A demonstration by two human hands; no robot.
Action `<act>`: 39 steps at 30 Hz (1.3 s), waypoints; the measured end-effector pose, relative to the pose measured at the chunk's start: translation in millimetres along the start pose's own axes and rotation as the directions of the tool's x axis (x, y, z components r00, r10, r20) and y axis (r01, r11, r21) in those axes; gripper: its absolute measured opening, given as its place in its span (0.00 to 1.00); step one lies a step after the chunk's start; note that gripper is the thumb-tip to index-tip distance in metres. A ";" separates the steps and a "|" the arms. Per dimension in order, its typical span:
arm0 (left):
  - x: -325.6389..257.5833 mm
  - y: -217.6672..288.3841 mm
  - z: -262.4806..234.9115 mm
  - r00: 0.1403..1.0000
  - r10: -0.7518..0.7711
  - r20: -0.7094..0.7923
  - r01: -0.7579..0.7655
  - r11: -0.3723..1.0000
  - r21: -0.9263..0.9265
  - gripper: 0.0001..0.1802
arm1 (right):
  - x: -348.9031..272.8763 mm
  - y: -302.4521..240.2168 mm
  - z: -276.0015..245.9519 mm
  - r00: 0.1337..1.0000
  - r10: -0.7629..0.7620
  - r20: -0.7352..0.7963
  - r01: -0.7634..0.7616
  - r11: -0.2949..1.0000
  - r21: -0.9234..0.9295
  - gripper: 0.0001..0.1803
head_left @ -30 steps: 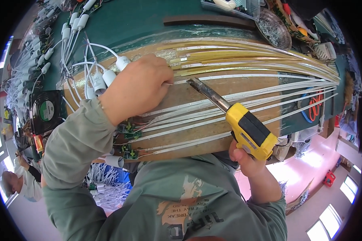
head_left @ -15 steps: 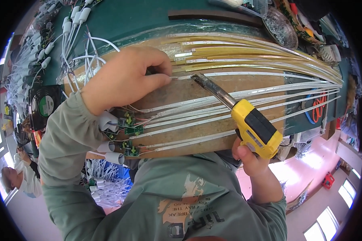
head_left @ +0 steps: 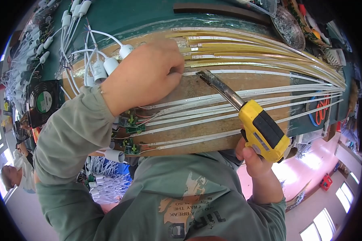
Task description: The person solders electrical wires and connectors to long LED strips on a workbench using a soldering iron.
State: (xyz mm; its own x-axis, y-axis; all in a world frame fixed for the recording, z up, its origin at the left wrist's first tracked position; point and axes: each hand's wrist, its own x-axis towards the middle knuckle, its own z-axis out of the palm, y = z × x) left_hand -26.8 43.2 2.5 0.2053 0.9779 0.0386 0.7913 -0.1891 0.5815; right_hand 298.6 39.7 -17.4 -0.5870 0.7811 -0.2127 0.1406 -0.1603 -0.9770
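Observation:
My left hand (head_left: 147, 74) is closed in a pinch at the left end of a white LED strip (head_left: 249, 72). What lies between its fingertips is hidden. My right hand (head_left: 253, 158) grips a yellow and black soldering gun (head_left: 265, 130) from below. The gun's dark, burnt tip rests at or just above that same strip, a little right of my left fingers. Nearer to me, several white LED strips (head_left: 213, 117) fan out, their left ends wired to small green circuit boards (head_left: 132, 127). White plastic lamp caps (head_left: 98, 71) on cables lie beside my left hand.
Under the work is a brown board (head_left: 245, 86) on a green tabletop (head_left: 149, 12). Yellow-backed strips (head_left: 229, 54) lie along the far side. A black fan (head_left: 44, 102) stands at the left, a metal dish (head_left: 288, 28) at the far right. Orange-handled scissors (head_left: 321, 108) lie right.
My left hand has shifted right and turned knuckles-up, uncovering white lamp caps behind it. The soldering gun has moved slightly right in the picture, its tip still by the strip's left end.

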 end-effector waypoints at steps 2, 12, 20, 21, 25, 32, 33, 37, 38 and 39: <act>0.0 0.1 1.1 1.000 0.011 -0.012 -0.010 0.999 0.031 0.04 | -0.2 -0.3 -0.1 1.000 0.013 0.011 -0.013 1.000 -0.002 0.37; -0.6 -3.4 1.6 0.999 0.030 -0.011 -0.030 0.999 0.025 0.04 | 3.2 -0.9 11.6 0.998 -0.051 0.042 0.049 0.997 0.058 0.34; -1.1 -2.7 2.1 0.999 0.045 -0.017 -0.044 0.998 0.049 0.04 | 3.7 -1.3 12.8 0.999 -0.024 0.042 0.022 0.998 0.060 0.30; -1.2 -2.7 2.3 0.999 0.043 -0.018 -0.042 0.998 0.049 0.04 | 3.5 -1.2 12.9 0.999 -0.018 0.040 0.016 0.999 0.052 0.29; -0.7 -2.7 2.9 0.999 0.049 -0.012 -0.048 0.997 0.057 0.04 | 3.8 -2.3 14.6 1.000 -0.011 0.021 0.010 0.999 0.052 0.28; -0.8 -2.7 3.1 0.999 0.035 -0.013 -0.035 0.998 0.050 0.03 | 4.7 -3.3 11.8 0.998 0.025 0.061 -0.027 0.999 0.041 0.30; -0.5 -2.7 3.2 0.999 0.036 -0.013 -0.035 0.998 0.049 0.03 | 4.6 -2.6 11.9 0.999 0.019 0.047 -0.023 0.997 0.078 0.32; 0.9 -3.6 4.4 0.999 0.046 -0.015 -0.045 0.998 0.048 0.03 | 3.0 -0.6 11.5 1.000 0.025 0.006 -0.025 0.979 0.201 0.36; 0.3 -3.4 3.6 0.998 0.052 -0.020 -0.051 0.997 0.050 0.03 | 2.5 -0.6 11.4 1.000 0.023 0.008 -0.024 0.979 0.201 0.36; -0.6 -3.1 2.8 0.998 0.051 -0.021 -0.050 0.997 0.051 0.03 | 2.0 -0.5 11.0 0.999 0.040 0.014 -0.042 0.979 0.198 0.37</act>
State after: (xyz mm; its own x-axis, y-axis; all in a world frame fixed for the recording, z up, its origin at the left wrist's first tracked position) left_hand -27.8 43.0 -1.7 0.2334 0.9686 0.0854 0.8082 -0.2421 0.5368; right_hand 288.6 34.7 -17.5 -0.5916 0.7657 -0.2522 0.0047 -0.3096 -0.9509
